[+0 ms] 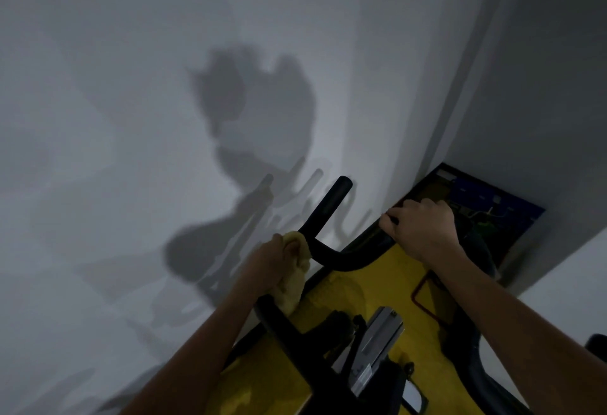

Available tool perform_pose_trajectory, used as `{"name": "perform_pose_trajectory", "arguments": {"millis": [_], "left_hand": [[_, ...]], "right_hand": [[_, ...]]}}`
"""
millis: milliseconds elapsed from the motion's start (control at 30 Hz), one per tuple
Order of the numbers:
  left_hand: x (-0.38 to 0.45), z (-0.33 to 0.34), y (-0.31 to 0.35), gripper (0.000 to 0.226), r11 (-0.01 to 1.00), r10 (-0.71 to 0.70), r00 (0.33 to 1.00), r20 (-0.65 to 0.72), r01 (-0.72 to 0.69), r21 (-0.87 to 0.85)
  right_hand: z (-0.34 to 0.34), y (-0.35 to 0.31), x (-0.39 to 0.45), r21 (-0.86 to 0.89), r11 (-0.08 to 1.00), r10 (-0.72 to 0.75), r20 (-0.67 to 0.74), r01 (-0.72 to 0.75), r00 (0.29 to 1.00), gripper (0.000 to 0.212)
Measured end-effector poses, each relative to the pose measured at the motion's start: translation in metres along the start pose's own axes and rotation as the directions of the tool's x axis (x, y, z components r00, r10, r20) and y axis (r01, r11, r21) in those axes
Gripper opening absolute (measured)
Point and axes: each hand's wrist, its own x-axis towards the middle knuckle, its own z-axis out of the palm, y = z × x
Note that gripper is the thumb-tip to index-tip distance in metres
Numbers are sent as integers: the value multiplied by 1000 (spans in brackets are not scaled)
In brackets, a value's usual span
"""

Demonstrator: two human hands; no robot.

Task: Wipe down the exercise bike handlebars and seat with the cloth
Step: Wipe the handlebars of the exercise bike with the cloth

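Note:
The exercise bike's black handlebars (pixel 331 211) curve across the lower middle of the head view, one horn rising toward the wall. My left hand (pixel 269 263) grips a yellow cloth (pixel 295 280) wrapped around the left bar, just below the horn's bend. My right hand (pixel 420 230) is curled over the right end of the handlebar and holds it. The bar under each hand is hidden. The seat is out of view.
A white wall (pixel 131 119) stands close on the left and meets a second wall (pixel 542 86) in a corner ahead. A yellow mat (pixel 387 290) lies under the bike. The grey metal stem (pixel 377 345) sits below the bars. A dark blue panel (pixel 486 198) lies in the corner.

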Motion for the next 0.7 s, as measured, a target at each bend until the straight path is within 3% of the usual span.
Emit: {"name": "perform_pose_trajectory", "arguments": {"millis": [167,367,533,600,700], "left_hand": [[28,-2,17,33,995,78,996,36,-75,-67],[62,1,42,46,937,96,995,13,-85,-338],[81,5,68,40,849,105,990,-95,-139,-510],[90,5,83,42,831,135,975,-177,-208,-515],[108,-1,108,53,836,98,979,-177,-178,-519]], "right_hand": [[4,-1,2,35,998,48,-28,-47,998,24],[0,0,2,66,997,49,-6,-49,999,27],[-8,-1,0,68,996,48,14,-49,999,26],[-8,-2,0,74,996,42,14,-43,999,24],[-7,-2,1,82,996,44,9,-45,999,26]]}}
